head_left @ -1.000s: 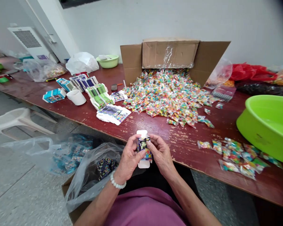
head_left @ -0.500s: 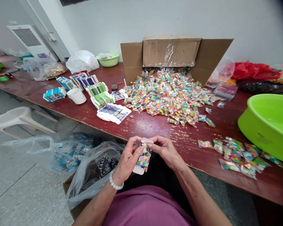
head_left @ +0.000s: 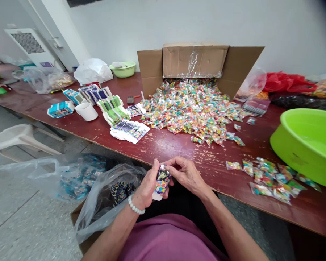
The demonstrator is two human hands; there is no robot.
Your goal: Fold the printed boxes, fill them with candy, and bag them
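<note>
Over my lap, my left hand [head_left: 148,186] is wrapped round a small printed purple carton [head_left: 162,182], with a white flap sticking out at its lower end. The fingers of my right hand [head_left: 184,174] pinch the carton's top end. On the table in front, a fanned stack of flat printed cartons [head_left: 130,130] lies near the edge. Behind my hands spreads a big heap of small wrapped candy packets [head_left: 190,108], spilling from a cardboard box [head_left: 195,61] on its side. A smaller group of candy packets [head_left: 271,177] lies to the right.
A green basin [head_left: 296,148] stands at the table's right. Left of the heap are green carton stacks [head_left: 114,110] and a white mug [head_left: 87,111]. Below the table edge, a plastic-lined box [head_left: 97,210] holds dark printed cartons, beside a bag of blue packs [head_left: 84,177] and a white stool [head_left: 21,139].
The carton has turned more upright in my left hand, whose fingers now reach round behind it. Its top white flap is now folded down under my right fingers.
</note>
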